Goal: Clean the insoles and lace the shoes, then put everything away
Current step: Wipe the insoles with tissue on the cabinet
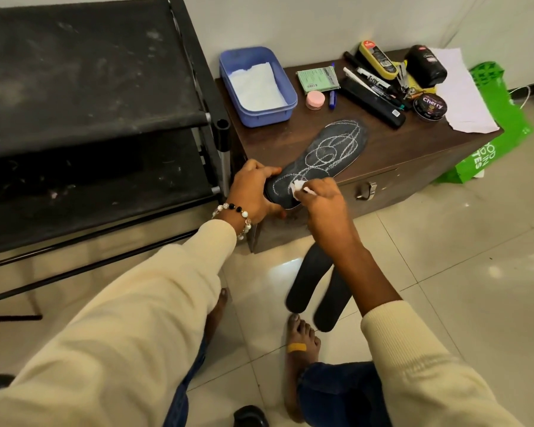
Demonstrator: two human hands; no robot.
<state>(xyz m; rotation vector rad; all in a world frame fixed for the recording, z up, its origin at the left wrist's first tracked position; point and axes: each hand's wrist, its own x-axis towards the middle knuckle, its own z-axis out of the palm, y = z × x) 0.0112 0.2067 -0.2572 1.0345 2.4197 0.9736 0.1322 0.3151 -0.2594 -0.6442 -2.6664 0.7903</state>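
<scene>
A black insole [324,155] marked with white scribbled loops lies on the brown cabinet [392,155], its heel end sticking out over the front edge. My left hand [253,189] grips that heel end from the left. My right hand [324,201] presses a small white tissue wad [298,188] onto the heel area. Two more black insoles [309,282] [333,303] lie on the tiled floor below, partly hidden by my right forearm.
A blue tub [285,87] holding white tissue stands at the cabinet's back left. Behind the insole lie a green packet [317,78], a pink jar [315,100], markers, a polish tin [429,106], a sponge applicator and paper. A black shoe rack [90,118] stands left, a green bag [494,124] right.
</scene>
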